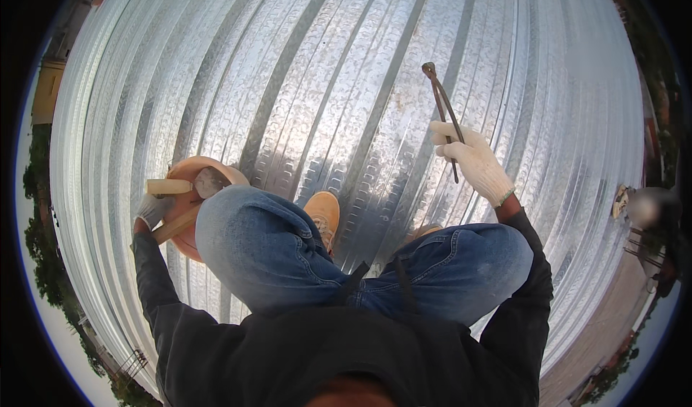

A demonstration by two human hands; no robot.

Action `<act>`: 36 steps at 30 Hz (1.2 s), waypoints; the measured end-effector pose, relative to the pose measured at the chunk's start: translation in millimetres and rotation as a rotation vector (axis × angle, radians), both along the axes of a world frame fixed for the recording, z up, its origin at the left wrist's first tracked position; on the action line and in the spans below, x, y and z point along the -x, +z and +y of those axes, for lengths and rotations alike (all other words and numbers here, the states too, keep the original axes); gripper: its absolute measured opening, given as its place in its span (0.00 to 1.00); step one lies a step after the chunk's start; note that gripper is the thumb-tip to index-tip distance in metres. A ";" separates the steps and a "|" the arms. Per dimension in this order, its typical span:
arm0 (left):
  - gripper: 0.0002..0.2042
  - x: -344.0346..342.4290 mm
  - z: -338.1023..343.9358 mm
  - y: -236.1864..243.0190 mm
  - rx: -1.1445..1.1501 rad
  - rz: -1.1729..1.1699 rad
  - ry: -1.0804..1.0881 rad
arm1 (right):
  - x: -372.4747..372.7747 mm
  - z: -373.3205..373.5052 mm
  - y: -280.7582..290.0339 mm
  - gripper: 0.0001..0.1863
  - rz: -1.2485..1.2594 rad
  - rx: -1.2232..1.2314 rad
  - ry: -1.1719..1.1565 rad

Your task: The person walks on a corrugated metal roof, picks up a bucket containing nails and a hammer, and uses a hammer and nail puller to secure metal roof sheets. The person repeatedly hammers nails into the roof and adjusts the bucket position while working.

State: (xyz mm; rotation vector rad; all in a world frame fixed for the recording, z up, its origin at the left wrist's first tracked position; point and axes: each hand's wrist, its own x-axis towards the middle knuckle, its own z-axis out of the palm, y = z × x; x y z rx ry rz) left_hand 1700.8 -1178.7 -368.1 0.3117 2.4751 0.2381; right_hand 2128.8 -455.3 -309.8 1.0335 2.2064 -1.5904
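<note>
A: At the hands, first?
B: Right hand [472, 160], white-gloved, closed between thumb and fingers on dark metal pincers [439, 98], raised above the sheeting with the head outward. Left hand [153, 209], gloved too, at the left side of an orange bucket [186, 245]; partly hidden, so cannot tell how far open or whether gripping.
A: In the bucket?
B: Wooden pieces [169, 186] across the mouth, a round grey piece [210, 182] alongside.
A: And underfoot?
B: Silvery metal sheeting [346, 61], ribbed, dimpled, brown-spotted in places, brightly shining beyond the tan boots [323, 214].
A: Past the edges?
B: Outdoors: trees [45, 270] and pale sky [68, 360] on the left, a yellowish building [47, 90] upper left, a brownish surface [613, 328] lower right, a blurred figure [663, 219] by the right rim.
</note>
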 end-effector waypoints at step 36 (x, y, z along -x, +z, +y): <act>0.25 20.9 -44.5 95.8 0.359 0.017 0.419 | -16.0 6.6 -39.9 0.22 -0.057 -0.091 0.181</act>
